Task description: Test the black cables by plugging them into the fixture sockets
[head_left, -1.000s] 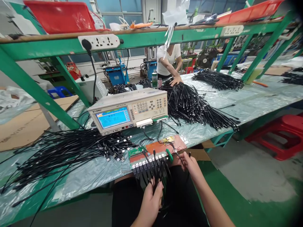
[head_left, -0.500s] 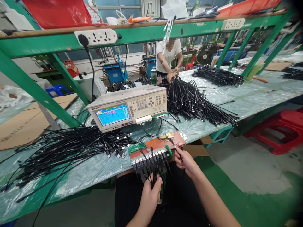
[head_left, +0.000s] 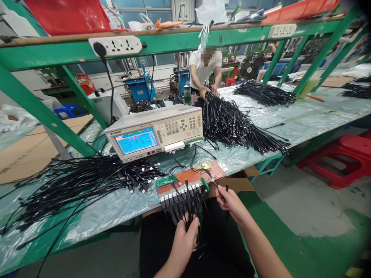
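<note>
Gripping cables [head_left: 189, 211] with closed fingers of left hand [head_left: 184, 237], probably to keep them bunched; holding one cable [head_left: 227, 187], tip up, in curled fingers of right hand [head_left: 232, 201] near board [head_left: 189, 176].

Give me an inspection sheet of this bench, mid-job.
Surface: bench covered with wrinkled plastic.
Job's things: circuit board at the near edge; tester behind it, screen lit.
Clutter: red bin and white bag on the overhead shelf.
Hands: left hand grips cable bunch; right hand pinches a cable.
Cables: left pile and right pile flank the tester.
Surroundings: person in white top holding the right pile; red stool at right.
</note>
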Demonstrator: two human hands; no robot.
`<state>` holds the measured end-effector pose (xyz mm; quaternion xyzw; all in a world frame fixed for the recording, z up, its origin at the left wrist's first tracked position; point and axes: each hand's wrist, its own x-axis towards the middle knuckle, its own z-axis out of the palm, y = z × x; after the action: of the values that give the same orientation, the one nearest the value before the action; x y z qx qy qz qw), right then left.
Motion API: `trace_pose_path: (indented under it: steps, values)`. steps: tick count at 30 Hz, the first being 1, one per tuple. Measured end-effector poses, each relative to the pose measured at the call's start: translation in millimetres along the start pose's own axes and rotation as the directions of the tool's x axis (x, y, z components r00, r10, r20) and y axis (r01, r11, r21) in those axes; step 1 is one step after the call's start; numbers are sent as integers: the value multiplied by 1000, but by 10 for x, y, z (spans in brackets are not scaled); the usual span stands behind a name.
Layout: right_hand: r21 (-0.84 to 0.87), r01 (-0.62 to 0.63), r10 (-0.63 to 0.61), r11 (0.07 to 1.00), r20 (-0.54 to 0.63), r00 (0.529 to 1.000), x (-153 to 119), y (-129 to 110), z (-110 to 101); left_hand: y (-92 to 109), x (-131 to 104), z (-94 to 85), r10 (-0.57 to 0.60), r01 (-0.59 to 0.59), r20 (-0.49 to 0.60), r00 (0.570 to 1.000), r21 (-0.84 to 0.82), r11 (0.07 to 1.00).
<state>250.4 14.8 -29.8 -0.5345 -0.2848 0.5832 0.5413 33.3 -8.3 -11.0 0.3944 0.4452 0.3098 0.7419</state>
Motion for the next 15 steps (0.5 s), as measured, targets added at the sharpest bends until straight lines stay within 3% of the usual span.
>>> trace_pose_path:
  steps: [9, 15]
  values:
    - [-96, 57, -66, 994, -91, 994, -127, 7, 41, -21, -31, -26, 2, -2, 24, 1000, -1, 1000]
    - [-62, 149, -155, 987, -121, 980, -252, 44, -113, -42, -26, -55, 3, -3, -11, 1000, -10, 1000]
